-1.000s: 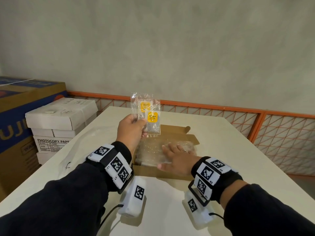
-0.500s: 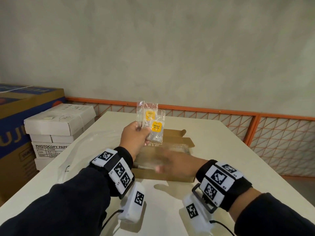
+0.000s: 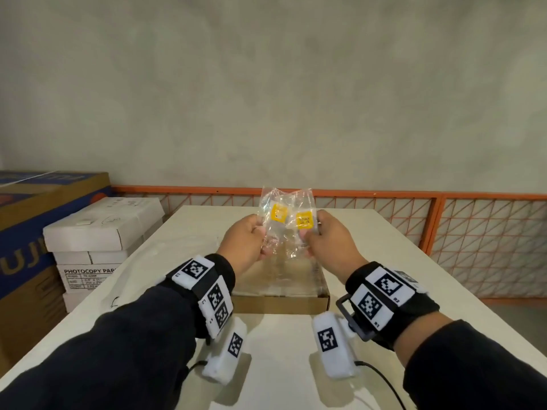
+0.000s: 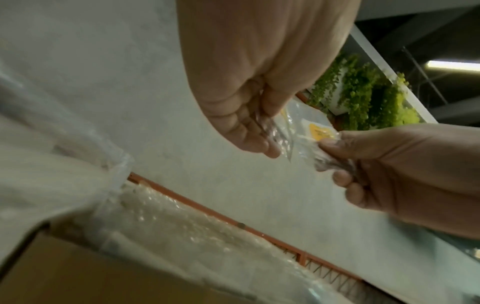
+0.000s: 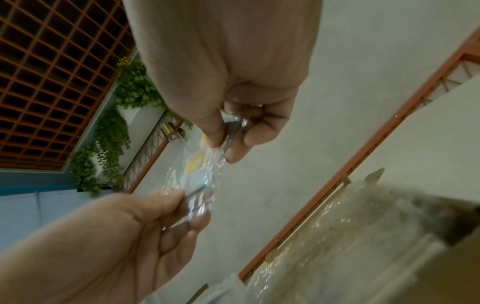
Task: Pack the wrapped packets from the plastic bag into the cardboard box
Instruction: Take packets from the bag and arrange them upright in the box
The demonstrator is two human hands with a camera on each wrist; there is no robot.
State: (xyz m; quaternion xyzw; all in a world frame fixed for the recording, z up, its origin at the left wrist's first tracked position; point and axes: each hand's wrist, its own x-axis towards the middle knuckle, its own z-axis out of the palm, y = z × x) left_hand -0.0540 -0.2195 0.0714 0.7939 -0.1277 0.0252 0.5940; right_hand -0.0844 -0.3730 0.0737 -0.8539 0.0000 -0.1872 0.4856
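Packets (image 3: 288, 223) hang above the box (image 3: 279, 303), my left hand (image 3: 244, 242) and right hand (image 3: 331, 242) each pinching one. I'd separate them gently, then lay both flat toward twelve o'clock.

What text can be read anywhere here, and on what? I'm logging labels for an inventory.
"PHOTOCOPY PAP", cut off by the table: white paper carton, in the stack on the left.
"UJ", part of a larger word: blue-printed cardboard box.
Yellow stickers on the two clear packets: print too blurred.
Wrist markers: patterns; tiny codes unreadable.

surface: white table (image 3: 367, 261) | on it: cardboard box (image 3: 279, 303), centre | left: clear plastic bag (image 3: 165, 255), perhaps
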